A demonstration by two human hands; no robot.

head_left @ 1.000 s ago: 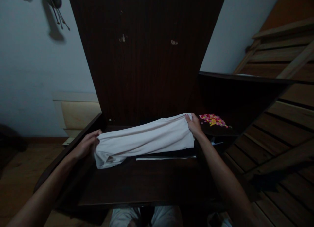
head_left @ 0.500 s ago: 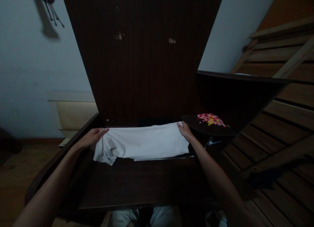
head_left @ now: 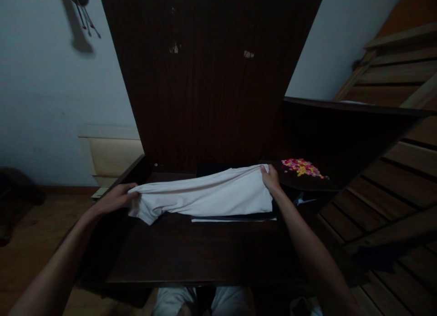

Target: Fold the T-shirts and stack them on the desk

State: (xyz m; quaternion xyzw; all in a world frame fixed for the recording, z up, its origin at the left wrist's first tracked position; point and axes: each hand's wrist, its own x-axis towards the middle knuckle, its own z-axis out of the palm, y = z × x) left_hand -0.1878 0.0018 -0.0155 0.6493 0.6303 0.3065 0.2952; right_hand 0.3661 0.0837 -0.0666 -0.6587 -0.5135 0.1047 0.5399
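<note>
A white cloth garment, folded into a long strip, stretches between my two hands above the dark wooden desk. My left hand is closed on its left end, where the fabric bunches and a loose flap droops. At the opposite end, my right hand pinches the upper right corner, thumb on the near side. Beneath the cloth lies something flat and dark with a white edge, mostly covered. Whether the cloth is a shirt I cannot tell.
Small pink and yellow pieces lie on a low shelf at the right, with a pale object below it. A tall dark panel rises behind the desk. Wooden slats stand on the right.
The cloth has been pulled tauter and lifted a little, its left end drawn left and lower, its right corner higher. More of the dark flat thing beneath shows. The view has shifted slightly left.
</note>
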